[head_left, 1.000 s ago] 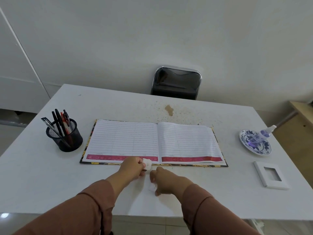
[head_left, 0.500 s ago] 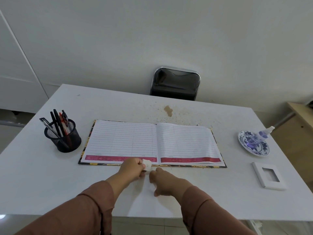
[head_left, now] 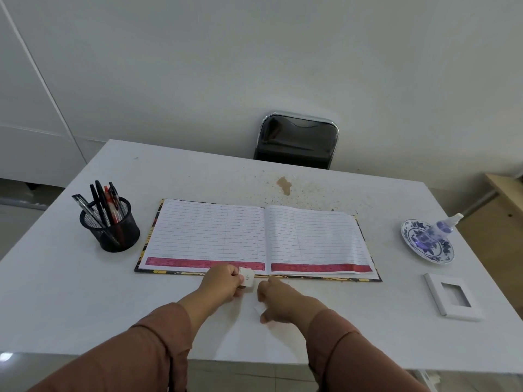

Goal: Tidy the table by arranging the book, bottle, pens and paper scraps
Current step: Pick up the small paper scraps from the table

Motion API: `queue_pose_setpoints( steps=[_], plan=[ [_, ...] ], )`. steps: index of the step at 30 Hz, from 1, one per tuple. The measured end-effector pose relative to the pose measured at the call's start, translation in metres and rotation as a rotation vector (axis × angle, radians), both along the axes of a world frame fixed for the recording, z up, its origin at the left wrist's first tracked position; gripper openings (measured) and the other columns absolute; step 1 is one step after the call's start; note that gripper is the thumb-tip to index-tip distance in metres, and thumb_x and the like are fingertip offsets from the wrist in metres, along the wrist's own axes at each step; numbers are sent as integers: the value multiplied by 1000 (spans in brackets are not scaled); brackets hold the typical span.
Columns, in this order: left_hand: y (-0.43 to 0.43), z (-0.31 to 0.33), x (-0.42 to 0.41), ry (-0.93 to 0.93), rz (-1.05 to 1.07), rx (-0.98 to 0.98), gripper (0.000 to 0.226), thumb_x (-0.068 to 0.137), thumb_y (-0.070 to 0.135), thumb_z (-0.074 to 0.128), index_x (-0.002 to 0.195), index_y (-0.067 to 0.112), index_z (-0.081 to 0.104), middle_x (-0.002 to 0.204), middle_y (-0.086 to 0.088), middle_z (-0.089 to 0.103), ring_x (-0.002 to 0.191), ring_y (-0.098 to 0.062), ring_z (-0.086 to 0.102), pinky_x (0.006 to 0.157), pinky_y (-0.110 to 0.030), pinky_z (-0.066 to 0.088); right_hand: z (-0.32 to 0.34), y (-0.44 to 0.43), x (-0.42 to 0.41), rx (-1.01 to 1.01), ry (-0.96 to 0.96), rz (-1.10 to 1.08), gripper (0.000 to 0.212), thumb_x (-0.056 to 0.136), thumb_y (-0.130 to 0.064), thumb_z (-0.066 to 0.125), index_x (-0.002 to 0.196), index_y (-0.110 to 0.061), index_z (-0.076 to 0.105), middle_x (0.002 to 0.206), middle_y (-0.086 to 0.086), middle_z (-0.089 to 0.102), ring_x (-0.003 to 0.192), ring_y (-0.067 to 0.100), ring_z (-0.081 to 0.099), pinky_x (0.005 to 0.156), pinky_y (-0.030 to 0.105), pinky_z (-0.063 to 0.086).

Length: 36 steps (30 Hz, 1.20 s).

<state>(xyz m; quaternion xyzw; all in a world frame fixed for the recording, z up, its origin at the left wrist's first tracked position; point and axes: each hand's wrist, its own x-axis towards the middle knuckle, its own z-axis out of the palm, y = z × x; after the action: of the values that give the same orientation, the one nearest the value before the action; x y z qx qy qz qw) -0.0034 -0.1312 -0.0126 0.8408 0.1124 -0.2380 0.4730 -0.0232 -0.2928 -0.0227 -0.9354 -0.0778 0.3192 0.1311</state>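
Note:
An open lined book (head_left: 257, 239) lies flat in the middle of the white table (head_left: 70, 292). Just in front of its near edge, my left hand (head_left: 222, 282) pinches a few small white paper scraps (head_left: 246, 279). My right hand (head_left: 283, 299) rests beside it on the table, fingers curled over another white scrap (head_left: 259, 309). A black mesh cup (head_left: 113, 233) at the left holds several pens (head_left: 103, 205). A small clear bottle (head_left: 441, 229) lies on a blue-and-white plate (head_left: 435, 253) at the right.
A white rectangular frame (head_left: 452, 298) lies near the table's right front corner. A black chair (head_left: 295, 140) stands behind the far edge. A brown stain (head_left: 284, 185) marks the table beyond the book. A wooden bench (head_left: 506, 190) is at far right.
Both hands stay almost in place in front of the book; my right hand's fingers have shifted slightly on the scrap under them.

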Motion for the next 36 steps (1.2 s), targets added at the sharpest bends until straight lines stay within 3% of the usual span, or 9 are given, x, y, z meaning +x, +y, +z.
queue_pose_setpoints(
  steps=[6,11,17,21,24,26,30,36],
  plan=[
    [0,0,1,-4,-4,8,16,93,15,55,79,14,62,86,-6,69,61,-10,67,51,-19,52,2,-5,0,9,-40,-12,56,71,-28,78,116,-14,47,122,6,44,105,27,51,83,32,41],
    [0,-1,0,13,4,-11,19,93,13,55,74,16,60,80,-3,68,60,-11,66,52,-21,53,2,-5,0,12,-24,-45,49,73,-28,78,112,-12,52,123,6,43,104,25,52,80,30,40],
    [0,1,0,17,0,-9,19,92,13,55,75,17,61,78,1,67,58,-9,67,49,-18,52,3,-3,4,-72,-16,17,43,76,-31,75,110,-11,58,126,9,43,110,27,51,90,36,44],
    [2,0,1,9,-7,3,18,93,14,55,76,18,61,80,0,67,59,-8,67,51,-19,52,-1,-5,2,-27,-52,-13,31,77,-34,74,92,-18,53,117,5,45,97,23,51,83,34,44],
    [3,0,2,9,-1,-4,19,92,14,55,74,18,61,79,0,69,55,-7,66,50,-18,52,-4,-9,0,51,-90,-109,37,73,-41,74,87,-24,45,103,-3,44,84,14,46,73,26,41],
    [3,0,2,11,-6,-2,19,92,15,55,75,19,61,78,1,68,54,-6,66,47,-17,50,-3,-12,-2,97,-103,-164,42,71,-44,75,92,-26,44,103,-5,44,82,11,45,67,23,38],
    [2,0,4,6,-13,3,16,93,15,54,79,20,62,85,0,67,56,-5,67,45,-15,48,-2,-15,-2,80,-96,-192,57,71,-41,76,116,-22,46,123,-1,43,93,13,46,81,25,41],
    [0,-1,4,7,-9,1,18,93,14,55,77,18,62,91,-5,68,59,-7,68,48,-18,51,-3,-10,1,58,-68,-176,51,74,-31,75,117,-18,49,127,3,44,96,15,47,83,24,41]
  ],
)
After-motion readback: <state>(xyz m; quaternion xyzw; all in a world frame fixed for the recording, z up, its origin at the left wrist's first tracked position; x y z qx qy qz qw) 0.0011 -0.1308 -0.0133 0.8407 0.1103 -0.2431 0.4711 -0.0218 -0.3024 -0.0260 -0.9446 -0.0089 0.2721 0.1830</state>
